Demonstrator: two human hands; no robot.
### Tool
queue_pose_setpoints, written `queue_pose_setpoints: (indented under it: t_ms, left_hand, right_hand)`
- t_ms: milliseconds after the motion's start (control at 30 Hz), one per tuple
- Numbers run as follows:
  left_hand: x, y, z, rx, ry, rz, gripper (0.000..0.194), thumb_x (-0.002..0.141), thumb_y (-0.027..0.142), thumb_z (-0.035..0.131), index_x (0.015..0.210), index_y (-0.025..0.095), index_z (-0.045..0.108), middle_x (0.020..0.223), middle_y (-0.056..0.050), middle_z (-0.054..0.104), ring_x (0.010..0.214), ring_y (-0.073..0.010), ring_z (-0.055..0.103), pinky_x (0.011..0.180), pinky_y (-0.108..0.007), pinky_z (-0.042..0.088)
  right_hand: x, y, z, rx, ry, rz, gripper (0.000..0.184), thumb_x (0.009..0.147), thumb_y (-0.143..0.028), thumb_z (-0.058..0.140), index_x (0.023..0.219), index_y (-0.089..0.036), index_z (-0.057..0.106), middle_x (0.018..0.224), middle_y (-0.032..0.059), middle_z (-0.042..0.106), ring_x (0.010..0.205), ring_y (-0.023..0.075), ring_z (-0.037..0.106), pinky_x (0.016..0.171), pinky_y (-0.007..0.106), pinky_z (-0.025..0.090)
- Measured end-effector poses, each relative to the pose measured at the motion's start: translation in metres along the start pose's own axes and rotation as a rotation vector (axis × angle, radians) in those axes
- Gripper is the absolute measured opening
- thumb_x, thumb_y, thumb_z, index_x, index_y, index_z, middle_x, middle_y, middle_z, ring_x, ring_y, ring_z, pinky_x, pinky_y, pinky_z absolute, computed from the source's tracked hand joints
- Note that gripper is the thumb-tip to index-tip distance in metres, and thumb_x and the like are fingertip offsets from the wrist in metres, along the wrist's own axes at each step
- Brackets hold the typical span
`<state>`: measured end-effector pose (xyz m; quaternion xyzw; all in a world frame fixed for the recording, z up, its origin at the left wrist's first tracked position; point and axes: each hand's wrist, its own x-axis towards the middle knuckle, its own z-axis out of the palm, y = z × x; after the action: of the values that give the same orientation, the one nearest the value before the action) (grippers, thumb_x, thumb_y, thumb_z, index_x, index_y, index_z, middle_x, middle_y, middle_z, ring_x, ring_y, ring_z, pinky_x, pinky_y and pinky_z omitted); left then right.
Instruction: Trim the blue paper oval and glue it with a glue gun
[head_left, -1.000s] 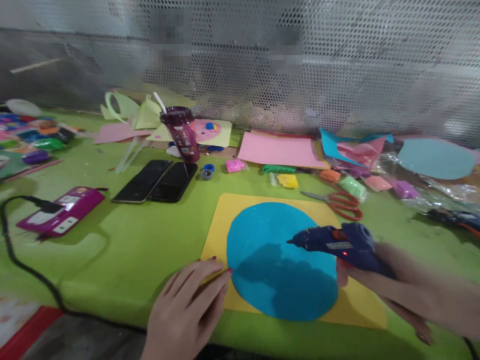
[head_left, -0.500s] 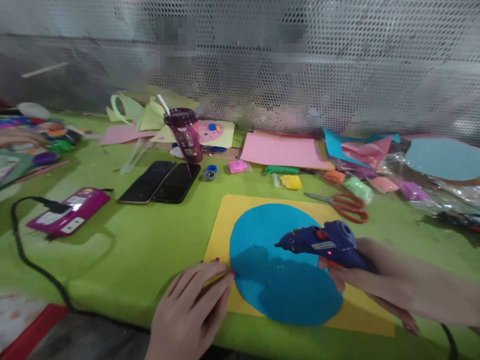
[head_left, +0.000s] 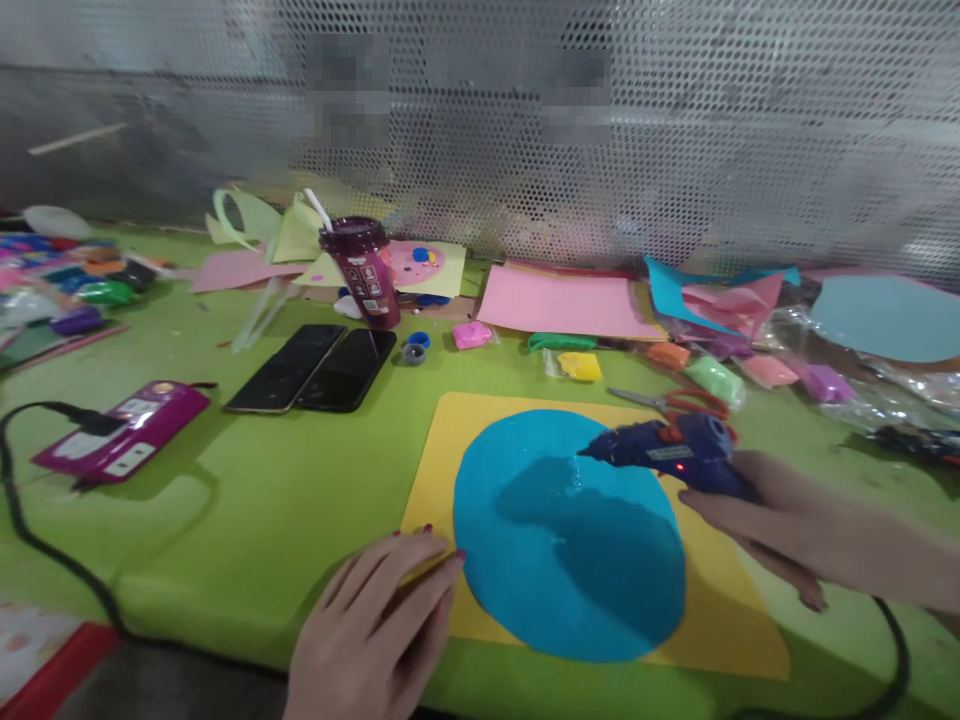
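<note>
A blue paper circle lies on a yellow sheet in front of me. My right hand is wrapped round a dark blue hot glue gun with a red light on its side. Its nozzle points left above the upper part of the circle, and shiny clear glue shows just below the tip. My left hand lies with fingers stretched out at the sheet's left edge, fingertips near the circle's rim.
Behind the sheet lie scissors, a yellow clay packet and pink paper. Two phones and a lidded cup stand left of these. A purple power strip with a black cord sits at far left.
The glue gun has moved up and right over the circle, and shiny glue now shows below its nozzle. My left hand stays at the sheet. Another person's hand at far left has gone.
</note>
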<state>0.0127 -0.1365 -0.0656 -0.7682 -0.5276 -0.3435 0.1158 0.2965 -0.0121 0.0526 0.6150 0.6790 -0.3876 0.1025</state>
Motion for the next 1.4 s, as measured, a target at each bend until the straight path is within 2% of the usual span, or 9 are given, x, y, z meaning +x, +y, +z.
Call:
queue_pose_setpoints:
  t_ms: [133,333,533,733,867,1033,1133,1233,1400]
  left_hand:
    - [0.000,0.000,0.000,-0.014,0.007,0.010,0.025,0.075,0.010,0.056,0.097,0.020,0.064,0.094,-0.006,0.066,0.088,-0.0193,0.061,0.076,-0.031,0.049]
    - [0.000,0.000,0.000,-0.014,-0.010,0.017,0.026,0.075,0.011,0.057,0.099,0.020,0.064,0.095,-0.007,0.066,0.090,-0.0201,0.060,0.074,-0.031,0.049]
    - [0.004,0.003,-0.001,-0.016,0.020,-0.008,0.023,0.077,0.011,0.053,0.095,0.021,0.065,0.093,-0.006,0.066,0.087,-0.0187,0.061,0.074,-0.030,0.049]
    - [0.004,0.004,-0.001,-0.036,0.020,-0.013,0.024,0.077,0.009,0.054,0.096,0.019,0.065,0.094,-0.007,0.066,0.088,-0.0194,0.060,0.074,-0.032,0.049]
    - [0.002,0.003,0.000,-0.031,0.014,-0.010,0.025,0.076,0.009,0.054,0.097,0.020,0.064,0.095,-0.007,0.066,0.089,-0.0195,0.060,0.074,-0.032,0.049]
    - [0.000,-0.001,0.000,-0.007,0.000,0.017,0.027,0.075,0.011,0.057,0.100,0.021,0.063,0.096,-0.007,0.066,0.090,-0.0197,0.060,0.076,-0.032,0.049]
    - [-0.002,-0.001,0.000,0.003,-0.004,0.024,0.027,0.075,0.011,0.058,0.100,0.021,0.063,0.096,-0.006,0.066,0.090,-0.0196,0.060,0.077,-0.032,0.049]
    - [-0.002,-0.002,0.000,0.006,-0.010,0.028,0.026,0.075,0.011,0.058,0.099,0.021,0.064,0.096,-0.006,0.066,0.090,-0.0195,0.060,0.078,-0.032,0.048]
    - [-0.003,-0.002,0.002,0.027,-0.009,0.041,0.027,0.076,0.013,0.058,0.100,0.021,0.063,0.096,-0.005,0.066,0.089,-0.0187,0.061,0.079,-0.031,0.047]
  right_hand:
    - [0.009,-0.013,-0.007,0.133,-0.058,-0.097,0.032,0.080,-0.048,0.042,0.086,-0.017,0.047,0.038,-0.0080,0.036,0.030,0.0066,0.035,0.033,0.017,0.030]
    - [0.020,-0.032,-0.011,0.103,0.016,-0.214,0.033,0.082,-0.043,0.040,0.091,-0.012,0.049,0.035,-0.0094,0.033,0.028,0.0062,0.034,0.032,0.017,0.030]
    - [0.031,-0.047,-0.017,0.069,-0.081,-0.255,0.025,0.081,-0.039,0.042,0.084,-0.014,0.047,0.034,-0.0075,0.043,0.031,0.0073,0.041,0.037,0.018,0.037]
    - [0.031,-0.055,-0.018,0.036,-0.084,-0.272,0.022,0.079,-0.038,0.046,0.076,-0.016,0.044,0.038,-0.0060,0.048,0.035,0.0093,0.048,0.043,0.020,0.042]
    - [0.031,-0.048,-0.016,0.051,-0.042,-0.228,0.021,0.079,-0.038,0.046,0.082,-0.017,0.042,0.037,-0.0059,0.049,0.034,0.0100,0.047,0.043,0.020,0.041]
    - [0.024,-0.031,-0.011,0.030,0.041,-0.157,0.027,0.083,-0.041,0.037,0.086,-0.015,0.042,0.029,-0.0081,0.037,0.028,0.0081,0.036,0.037,0.019,0.034]
    - [0.017,-0.021,-0.009,0.069,0.046,-0.125,0.029,0.082,-0.042,0.036,0.090,-0.014,0.041,0.031,-0.0097,0.034,0.029,0.0074,0.033,0.037,0.018,0.034]
    - [0.013,-0.008,-0.009,0.080,0.039,-0.092,0.028,0.083,-0.042,0.033,0.088,-0.015,0.040,0.030,-0.0096,0.035,0.029,0.0066,0.031,0.038,0.018,0.033]
    - [0.009,0.017,-0.010,0.071,0.014,0.010,0.029,0.082,-0.048,0.034,0.088,-0.020,0.038,0.030,-0.0075,0.042,0.029,0.0103,0.037,0.037,0.020,0.033]
